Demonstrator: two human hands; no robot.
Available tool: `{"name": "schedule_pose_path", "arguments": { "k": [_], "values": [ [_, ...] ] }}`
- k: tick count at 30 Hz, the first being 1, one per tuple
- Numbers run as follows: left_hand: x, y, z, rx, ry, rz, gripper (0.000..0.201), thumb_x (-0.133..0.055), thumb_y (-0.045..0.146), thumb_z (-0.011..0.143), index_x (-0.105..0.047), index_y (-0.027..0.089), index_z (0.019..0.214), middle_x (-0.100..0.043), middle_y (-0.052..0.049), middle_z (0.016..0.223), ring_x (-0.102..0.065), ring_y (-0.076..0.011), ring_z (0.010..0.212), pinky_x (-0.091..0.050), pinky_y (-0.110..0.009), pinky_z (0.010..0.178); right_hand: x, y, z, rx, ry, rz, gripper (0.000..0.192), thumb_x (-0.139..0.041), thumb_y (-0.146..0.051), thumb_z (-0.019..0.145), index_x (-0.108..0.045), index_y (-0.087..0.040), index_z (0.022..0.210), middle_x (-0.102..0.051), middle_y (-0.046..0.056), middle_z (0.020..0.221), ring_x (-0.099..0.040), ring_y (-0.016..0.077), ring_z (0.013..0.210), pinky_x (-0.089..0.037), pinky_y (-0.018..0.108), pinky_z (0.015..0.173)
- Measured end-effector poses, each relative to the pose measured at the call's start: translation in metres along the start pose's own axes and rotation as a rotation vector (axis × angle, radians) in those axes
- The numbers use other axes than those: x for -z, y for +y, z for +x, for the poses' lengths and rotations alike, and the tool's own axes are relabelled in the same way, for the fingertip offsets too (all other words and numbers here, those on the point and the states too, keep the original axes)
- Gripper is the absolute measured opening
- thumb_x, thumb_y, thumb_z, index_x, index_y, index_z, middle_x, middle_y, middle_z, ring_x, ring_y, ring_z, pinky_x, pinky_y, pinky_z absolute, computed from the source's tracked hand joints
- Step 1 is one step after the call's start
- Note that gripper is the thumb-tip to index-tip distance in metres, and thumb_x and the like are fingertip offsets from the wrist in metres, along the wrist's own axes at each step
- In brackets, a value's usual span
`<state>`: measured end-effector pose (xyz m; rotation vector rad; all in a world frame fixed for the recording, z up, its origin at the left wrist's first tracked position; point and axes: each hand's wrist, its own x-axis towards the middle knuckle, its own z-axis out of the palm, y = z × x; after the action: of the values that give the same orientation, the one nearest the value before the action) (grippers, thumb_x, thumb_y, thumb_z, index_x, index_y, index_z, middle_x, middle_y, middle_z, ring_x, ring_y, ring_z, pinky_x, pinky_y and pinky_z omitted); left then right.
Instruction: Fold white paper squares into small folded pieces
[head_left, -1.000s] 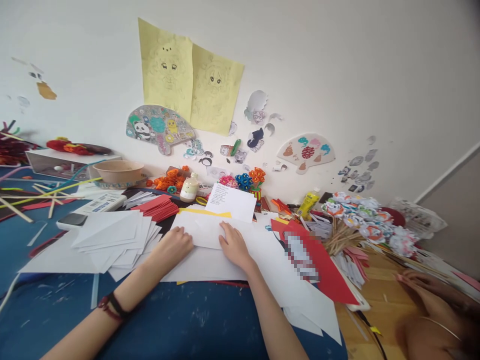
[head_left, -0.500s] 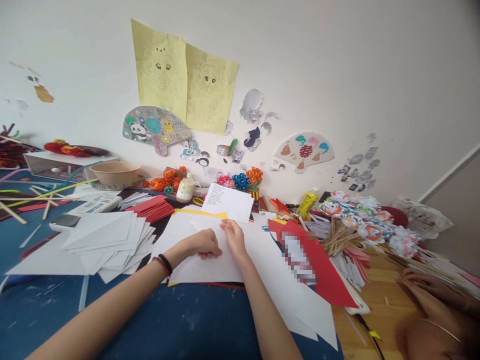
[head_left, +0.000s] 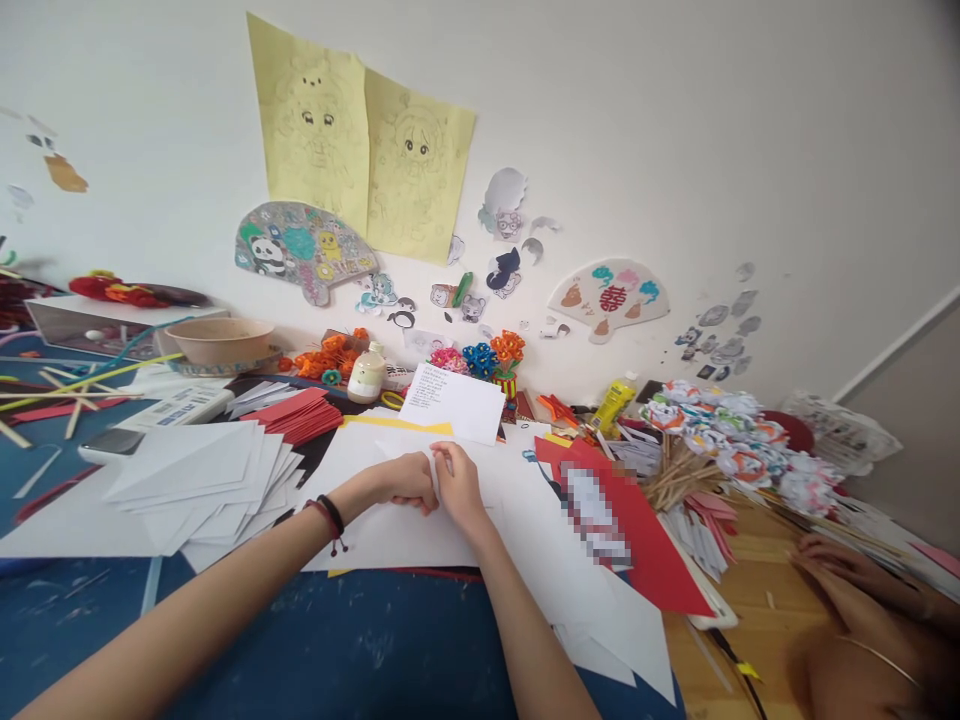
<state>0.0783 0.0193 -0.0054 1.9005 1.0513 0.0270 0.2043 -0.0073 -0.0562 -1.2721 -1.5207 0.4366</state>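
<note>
My left hand [head_left: 403, 481] and my right hand [head_left: 455, 485] meet on a white sheet of paper [head_left: 390, 530] lying on the blue table [head_left: 315, 650]. Both pinch a raised fold of that sheet between fingers and thumbs, close together. A dark bracelet sits on my left wrist. Left of my hands lies a fanned stack of folded white papers [head_left: 202, 475]. Just beyond my hands a white note with printed lines [head_left: 454, 400] leans up.
Red paper sheets [head_left: 300, 413] and a red card [head_left: 645, 540] flank the work spot. A bowl [head_left: 219, 341], a small bottle [head_left: 367, 373], paper flowers [head_left: 487, 357], a glue bottle [head_left: 615, 402] and paper pinwheels on sticks [head_left: 720, 440] line the wall. Another person's hands [head_left: 847, 580] rest at the right.
My left hand slid right from the sheet's left side to join my right hand. Both went from flat pressing to pinching the fold. The view tilted slightly.
</note>
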Motion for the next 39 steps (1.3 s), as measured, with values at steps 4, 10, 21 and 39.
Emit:
{"name": "schedule_pose_path", "arguments": {
  "k": [4, 10, 21, 39],
  "values": [
    [0.003, -0.002, 0.001, 0.001, 0.024, 0.021, 0.006, -0.062, 0.019, 0.050, -0.059, 0.014, 0.048, -0.040, 0.006, 0.038, -0.029, -0.0056, 0.033, -0.019, -0.022, 0.035, 0.000, -0.001, -0.001, 0.039, -0.020, -0.053, 0.028, -0.037, -0.014, 0.083, -0.060, -0.019, 0.097, -0.064, 0.005, 0.099, -0.058, 0.0186, 0.096, -0.043, 0.032, 0.087],
    [0.008, -0.005, -0.005, 0.016, 0.041, 0.049, 0.009, -0.064, 0.021, 0.049, -0.058, 0.014, 0.046, -0.039, 0.006, 0.036, -0.030, -0.0068, 0.033, -0.019, -0.023, 0.036, -0.001, -0.001, -0.002, 0.081, -0.041, -0.078, 0.033, -0.034, -0.007, 0.080, -0.060, -0.018, 0.099, -0.063, 0.006, 0.097, -0.057, 0.0180, 0.093, -0.045, 0.031, 0.085],
    [0.021, -0.018, -0.020, 0.049, 0.048, 0.059, 0.012, -0.063, 0.020, 0.048, -0.054, 0.015, 0.043, -0.041, 0.005, 0.036, -0.032, -0.0077, 0.034, -0.021, -0.023, 0.035, -0.001, -0.003, -0.002, 0.109, -0.081, -0.099, 0.036, -0.035, -0.002, 0.076, -0.060, -0.018, 0.096, -0.062, 0.006, 0.098, -0.057, 0.0177, 0.097, -0.044, 0.032, 0.089],
    [0.056, -0.060, -0.052, 0.138, 0.055, 0.074, 0.015, -0.067, 0.021, 0.046, -0.053, 0.015, 0.042, -0.038, 0.006, 0.033, -0.029, -0.0064, 0.032, -0.018, -0.022, 0.034, 0.000, -0.012, -0.006, 0.083, -0.123, -0.123, 0.034, -0.038, -0.006, 0.076, -0.061, -0.020, 0.097, -0.062, 0.005, 0.101, -0.056, 0.0185, 0.099, -0.043, 0.034, 0.091]
  ]
}}
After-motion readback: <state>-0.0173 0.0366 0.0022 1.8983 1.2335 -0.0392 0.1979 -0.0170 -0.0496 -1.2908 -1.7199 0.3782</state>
